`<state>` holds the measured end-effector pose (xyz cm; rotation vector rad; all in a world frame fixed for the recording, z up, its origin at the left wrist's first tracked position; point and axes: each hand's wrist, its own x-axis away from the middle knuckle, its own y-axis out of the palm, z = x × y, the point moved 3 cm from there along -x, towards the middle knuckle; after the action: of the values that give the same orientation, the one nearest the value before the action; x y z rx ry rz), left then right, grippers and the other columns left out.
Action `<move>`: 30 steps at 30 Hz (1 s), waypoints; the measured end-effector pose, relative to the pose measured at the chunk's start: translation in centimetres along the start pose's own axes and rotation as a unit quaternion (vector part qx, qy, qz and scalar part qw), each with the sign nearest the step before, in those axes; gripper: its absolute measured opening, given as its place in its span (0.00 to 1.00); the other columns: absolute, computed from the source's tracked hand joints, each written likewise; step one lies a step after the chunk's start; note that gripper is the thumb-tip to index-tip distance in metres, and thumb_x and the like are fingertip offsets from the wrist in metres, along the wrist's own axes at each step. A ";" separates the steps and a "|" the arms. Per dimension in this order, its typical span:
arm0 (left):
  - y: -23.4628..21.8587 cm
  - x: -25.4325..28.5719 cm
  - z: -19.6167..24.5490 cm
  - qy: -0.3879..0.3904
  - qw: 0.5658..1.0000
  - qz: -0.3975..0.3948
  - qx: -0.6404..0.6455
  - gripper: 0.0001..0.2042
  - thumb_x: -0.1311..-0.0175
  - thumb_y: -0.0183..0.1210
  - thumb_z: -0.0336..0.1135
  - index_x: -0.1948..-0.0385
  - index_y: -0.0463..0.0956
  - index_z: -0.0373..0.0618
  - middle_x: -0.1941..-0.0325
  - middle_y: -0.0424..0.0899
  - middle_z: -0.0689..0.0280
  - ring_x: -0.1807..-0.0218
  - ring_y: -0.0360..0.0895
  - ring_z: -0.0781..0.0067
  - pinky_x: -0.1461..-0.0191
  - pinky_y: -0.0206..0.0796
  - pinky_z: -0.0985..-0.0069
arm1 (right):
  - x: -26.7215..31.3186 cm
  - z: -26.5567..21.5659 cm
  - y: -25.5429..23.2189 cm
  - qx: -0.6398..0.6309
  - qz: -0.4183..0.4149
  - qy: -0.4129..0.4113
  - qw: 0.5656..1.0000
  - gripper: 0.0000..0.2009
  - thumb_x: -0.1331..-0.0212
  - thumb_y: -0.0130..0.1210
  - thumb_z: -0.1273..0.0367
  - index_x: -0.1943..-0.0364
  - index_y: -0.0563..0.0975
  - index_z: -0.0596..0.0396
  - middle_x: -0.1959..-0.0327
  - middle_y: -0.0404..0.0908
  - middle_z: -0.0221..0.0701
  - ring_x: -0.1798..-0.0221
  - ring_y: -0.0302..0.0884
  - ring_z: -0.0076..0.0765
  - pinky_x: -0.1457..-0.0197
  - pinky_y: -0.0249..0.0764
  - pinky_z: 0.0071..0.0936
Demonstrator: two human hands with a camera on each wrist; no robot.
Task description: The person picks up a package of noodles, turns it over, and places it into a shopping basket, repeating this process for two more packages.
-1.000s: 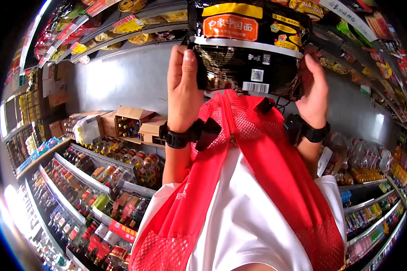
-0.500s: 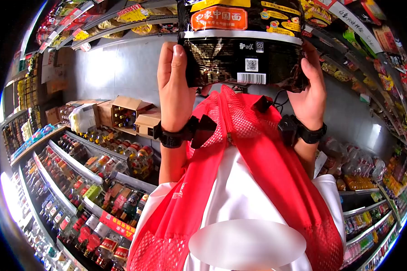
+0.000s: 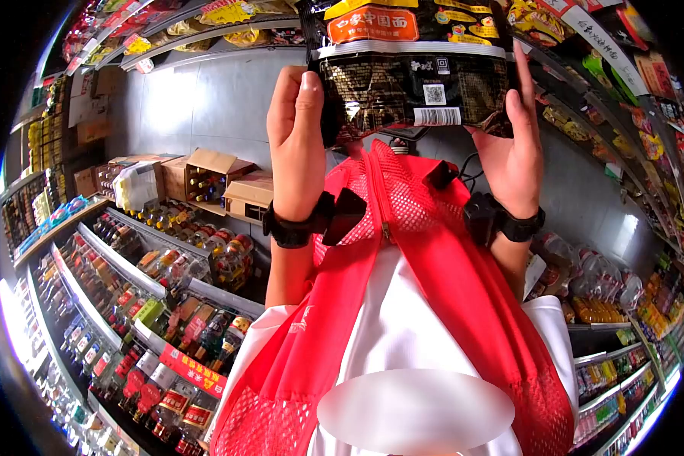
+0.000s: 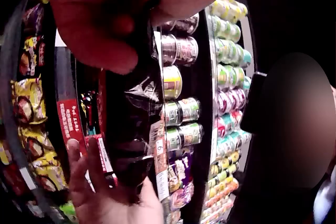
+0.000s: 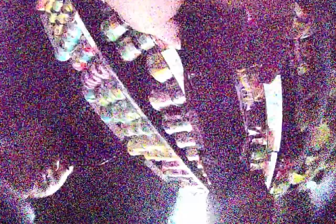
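Note:
A black packet of instant noodles (image 3: 403, 87) with an orange label and a barcode is held up in front of the chest. My left hand (image 3: 296, 144) grips its left end, thumb on the near face and the other fingers behind. At the right end, my right hand (image 3: 513, 152) is spread along the side, with fingers straight and the thumb beside the edge. In the left wrist view the packet (image 4: 134, 129) is dark and seen edge-on, between the left hand above and the opened right hand (image 4: 115, 198) below. Heavy noise blurs the right wrist view.
Shelves of bagged noodles (image 3: 228, 11) run along the far side, with more bags (image 3: 539, 23) at the right. Bottles crowd the left shelves (image 3: 148, 304). Open cartons (image 3: 213, 178) stand on the floor. In the left wrist view, noodle cups (image 4: 228, 66) line a rack.
The packet first came lower and left with both hands. Since then the right hand's fingers have straightened and loosened at the packet's right end, while the left hand keeps its grip.

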<state>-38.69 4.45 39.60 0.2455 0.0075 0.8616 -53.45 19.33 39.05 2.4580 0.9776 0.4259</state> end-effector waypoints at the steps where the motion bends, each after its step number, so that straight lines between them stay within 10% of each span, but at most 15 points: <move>1: 0.1 0.0 0.3 0.003 1.000 0.013 -0.014 0.10 0.31 0.40 0.38 0.70 0.62 0.43 0.78 0.62 0.74 0.78 0.57 0.88 0.79 0.49 0.86 | 0.0 0.1 -0.1 -0.005 -0.009 -0.004 1.000 0.27 0.39 0.40 0.62 0.35 0.51 0.46 0.39 0.61 0.29 0.40 0.61 0.31 0.42 0.61 0.34; 6: 0.3 0.4 0.2 0.029 0.999 0.003 -0.046 0.10 0.32 0.42 0.35 0.73 0.63 0.42 0.79 0.57 0.79 0.76 0.49 0.90 0.75 0.43 0.88 | 0.3 0.5 -0.5 0.136 -0.008 -0.076 0.988 0.27 0.38 0.39 0.64 0.34 0.50 0.45 0.42 0.65 0.31 0.41 0.63 0.32 0.42 0.61 0.32; 10: 0.6 0.2 0.2 0.053 0.998 0.014 -0.016 0.09 0.31 0.42 0.35 0.72 0.63 0.42 0.78 0.57 0.79 0.75 0.49 0.90 0.74 0.44 0.88 | 0.6 1.3 -0.9 -0.068 0.045 -0.022 0.996 0.23 0.38 0.40 0.63 0.38 0.58 0.51 0.44 0.67 0.31 0.43 0.65 0.32 0.44 0.63 0.33; 14: -1.1 0.6 -0.7 0.123 0.975 -0.009 -0.187 0.14 0.32 0.43 0.33 0.49 0.64 0.37 0.59 0.72 0.66 0.65 0.69 0.82 0.62 0.67 0.85 | 0.6 2.0 -1.8 -0.107 0.071 0.018 0.992 0.19 0.39 0.44 0.61 0.45 0.66 0.52 0.47 0.70 0.30 0.46 0.67 0.32 0.47 0.65 0.33; 17: -1.6 0.3 -0.5 0.167 0.944 -0.016 -0.286 0.14 0.32 0.43 0.31 0.48 0.63 0.37 0.56 0.71 0.65 0.64 0.69 0.82 0.62 0.66 0.86 | 0.8 2.1 -1.8 -0.102 0.083 0.036 0.991 0.17 0.39 0.45 0.61 0.47 0.67 0.52 0.49 0.71 0.29 0.49 0.69 0.30 0.51 0.68 0.30; 21: -1.2 0.0 0.8 0.180 0.949 -0.006 -0.258 0.09 0.32 0.44 0.34 0.57 0.65 0.39 0.66 0.72 0.66 0.71 0.69 0.82 0.71 0.65 0.87 | 0.8 2.3 -0.8 -0.080 0.072 0.012 0.994 0.11 0.40 0.47 0.64 0.56 0.71 0.52 0.56 0.75 0.31 0.57 0.74 0.30 0.60 0.75 0.27; 23: -1.2 -0.3 0.8 0.021 0.998 -0.037 0.042 0.08 0.33 0.44 0.36 0.63 0.65 0.41 0.71 0.72 0.69 0.75 0.68 0.83 0.76 0.64 0.86 | 1.1 2.2 -0.6 -0.104 0.081 0.010 0.991 0.11 0.39 0.46 0.64 0.57 0.71 0.53 0.57 0.76 0.31 0.58 0.75 0.30 0.59 0.75 0.28; 30: -2.2 -1.4 1.2 0.090 0.994 0.003 -0.066 0.08 0.33 0.45 0.36 0.70 0.67 0.42 0.75 0.67 0.74 0.75 0.62 0.88 0.76 0.56 0.87 | 0.1 1.8 0.7 -0.071 0.152 -0.040 0.985 0.17 0.38 0.45 0.58 0.51 0.69 0.54 0.56 0.76 0.32 0.59 0.75 0.27 0.63 0.72 0.26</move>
<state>-37.81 1.76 40.11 0.0433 0.1174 0.8839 -52.23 18.45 37.91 2.4772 0.5199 0.4734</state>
